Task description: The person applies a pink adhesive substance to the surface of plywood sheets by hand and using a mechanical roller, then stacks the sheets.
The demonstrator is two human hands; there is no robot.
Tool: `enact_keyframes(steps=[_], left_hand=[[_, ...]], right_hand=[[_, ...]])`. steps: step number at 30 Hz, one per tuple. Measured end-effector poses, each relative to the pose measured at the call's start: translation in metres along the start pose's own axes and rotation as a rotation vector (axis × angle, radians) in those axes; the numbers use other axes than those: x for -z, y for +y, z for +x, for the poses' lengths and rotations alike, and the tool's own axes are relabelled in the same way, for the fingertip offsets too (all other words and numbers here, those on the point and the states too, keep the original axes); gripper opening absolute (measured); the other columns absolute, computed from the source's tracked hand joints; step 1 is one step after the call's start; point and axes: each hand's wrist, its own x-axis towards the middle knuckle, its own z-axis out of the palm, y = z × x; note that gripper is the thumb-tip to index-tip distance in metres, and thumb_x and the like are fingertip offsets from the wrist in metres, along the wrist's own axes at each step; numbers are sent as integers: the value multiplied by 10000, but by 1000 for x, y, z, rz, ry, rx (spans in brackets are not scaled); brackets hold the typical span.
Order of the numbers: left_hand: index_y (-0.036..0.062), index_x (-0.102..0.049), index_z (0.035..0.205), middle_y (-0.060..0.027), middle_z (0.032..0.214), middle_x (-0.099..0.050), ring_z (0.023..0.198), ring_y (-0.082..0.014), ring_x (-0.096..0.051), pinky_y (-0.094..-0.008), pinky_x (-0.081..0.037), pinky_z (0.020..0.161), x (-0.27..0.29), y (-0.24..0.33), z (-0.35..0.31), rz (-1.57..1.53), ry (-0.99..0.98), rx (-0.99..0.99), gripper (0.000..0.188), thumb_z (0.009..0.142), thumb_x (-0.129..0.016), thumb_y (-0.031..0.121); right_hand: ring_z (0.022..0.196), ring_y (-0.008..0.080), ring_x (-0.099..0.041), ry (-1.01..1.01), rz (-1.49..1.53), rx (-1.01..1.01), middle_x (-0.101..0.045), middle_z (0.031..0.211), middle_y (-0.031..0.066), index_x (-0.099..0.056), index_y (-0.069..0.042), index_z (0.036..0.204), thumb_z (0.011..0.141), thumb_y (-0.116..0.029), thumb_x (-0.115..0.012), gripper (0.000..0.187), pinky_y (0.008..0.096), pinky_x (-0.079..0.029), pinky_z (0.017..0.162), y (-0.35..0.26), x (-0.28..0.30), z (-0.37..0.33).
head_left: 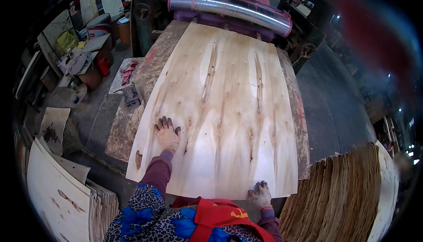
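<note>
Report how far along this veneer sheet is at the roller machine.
Done: the veneer sheet lies flat on the worn table, its far edge at the roller. In hand: the left hand presses flat on it and the right hand rests at its near edge. Left: the whole sheet is on this side of the roller; stacked sheets stand at the right.

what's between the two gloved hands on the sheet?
Head view: only bare veneer sheet, with knots and dark grain streaks, between the left hand and the right hand at the near edge.
</note>
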Motion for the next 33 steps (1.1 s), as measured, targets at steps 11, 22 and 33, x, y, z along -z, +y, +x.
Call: enact_keyframes(steps=[11, 22, 33], left_hand=[[44, -411, 1248, -134, 1356, -308, 1262, -297, -242, -479, -131, 1049, -1, -2, 0, -35, 56, -9, 599, 778, -504, 403], [87, -433, 1246, -148, 1359, -298, 1264, -310, -231, -489, -127, 1044, 4, 8, 1, -43, 32, -12, 559, 785, -502, 395], [48, -385, 1271, -143, 1373, -279, 1289, -293, -207, -465, -119, 1060, 15, 11, 7, -103, -47, 42, 608, 783, -510, 387]], right_hand=[[1225, 392, -302, 18, 13, 38, -348, 1302, 253, -483, -19, 1168, 717, -416, -586, 610, 410, -273, 1010, 0, 0, -3], [1161, 360, -386, 119, -73, 104, -435, 1222, 232, -530, -2, 1100, 719, -408, -580, 559, 383, -336, 956, 6, 3, -4], [932, 280, -554, 96, 551, 445, -588, 962, 171, -596, -12, 968, 816, -236, -552, 274, 323, -437, 794, -139, 41, 105]])
